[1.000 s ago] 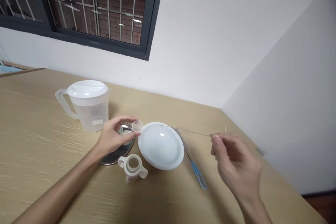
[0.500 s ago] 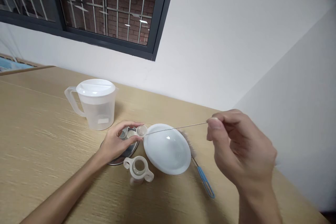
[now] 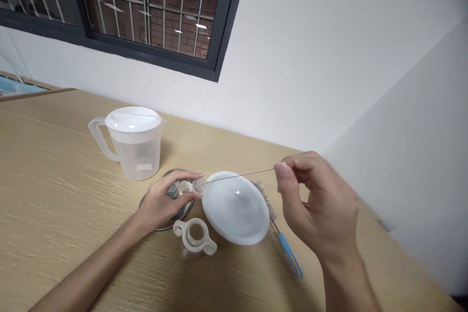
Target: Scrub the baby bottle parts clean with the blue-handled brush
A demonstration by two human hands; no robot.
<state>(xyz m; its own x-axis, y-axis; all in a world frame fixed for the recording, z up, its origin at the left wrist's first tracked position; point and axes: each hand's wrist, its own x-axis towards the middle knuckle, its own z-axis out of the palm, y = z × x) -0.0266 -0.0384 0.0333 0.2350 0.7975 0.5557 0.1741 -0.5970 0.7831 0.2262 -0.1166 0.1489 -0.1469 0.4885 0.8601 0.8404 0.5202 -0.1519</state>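
Between the thumb and fingertips of my left hand (image 3: 163,202) is a small clear round plastic piece (image 3: 200,185), held beside the white bowl's rim. My right hand (image 3: 318,200), on the right, pinches one end of a thin metal wire (image 3: 241,174). The wire runs left across the white bowl (image 3: 234,212), and its far end meets the clear piece; whether it carries bristles there is too small to tell. Below the left hand stands a translucent two-handled piece (image 3: 185,240). Partly behind that hand lies a round metal plate (image 3: 183,213) with small parts on it.
A lidded translucent pitcher (image 3: 137,153) stands at the back left. To the bowl's right lies a bottle brush with a blue loop handle (image 3: 290,256), its bristles partly hidden by the bowl. The wall (image 3: 278,107) and a barred window (image 3: 146,9) bound the table's far side.
My right hand has moved left, towards the clear piece, bringing the wire with it. The wire's tip now overlaps the clear piece's middle. My left hand stays nearly in place.
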